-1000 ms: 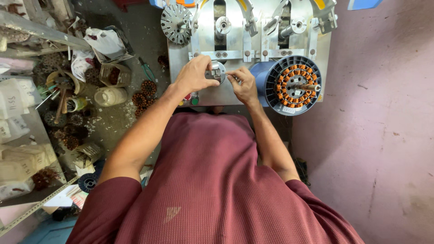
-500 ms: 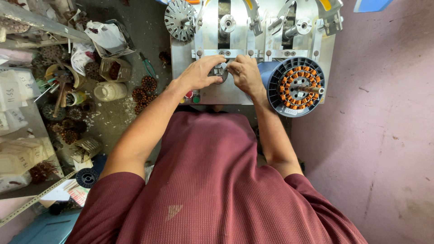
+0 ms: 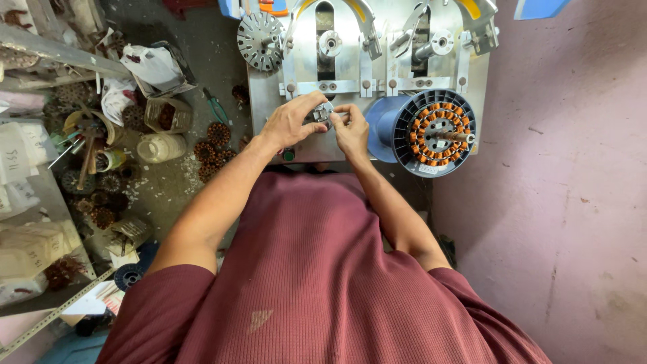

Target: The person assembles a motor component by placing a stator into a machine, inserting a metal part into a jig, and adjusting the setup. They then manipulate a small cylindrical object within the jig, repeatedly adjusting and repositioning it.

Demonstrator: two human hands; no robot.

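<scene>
Left hand [image 3: 288,123] and right hand [image 3: 352,130] both clamped on small metal part [image 3: 323,112], held against the steel machine plate [image 3: 269,101], just left of copper-wound stator [image 3: 435,132] on blue drum [image 3: 381,128].

A maroon short-sleeved shirt [image 3: 317,269] of fine ribbed, waffle-like knit is worn. The sleeves are cut short, ending above the elbows, so that both forearms are left bare. A small, faded triangular mark [image 3: 259,318] is seen on the shirt's cloth, below its middle and toward the left sleeve. The left hand [image 3: 290,123] and the right hand [image 3: 352,132] are bare: no gloves, rings or watch are seen above the shirt.
</scene>
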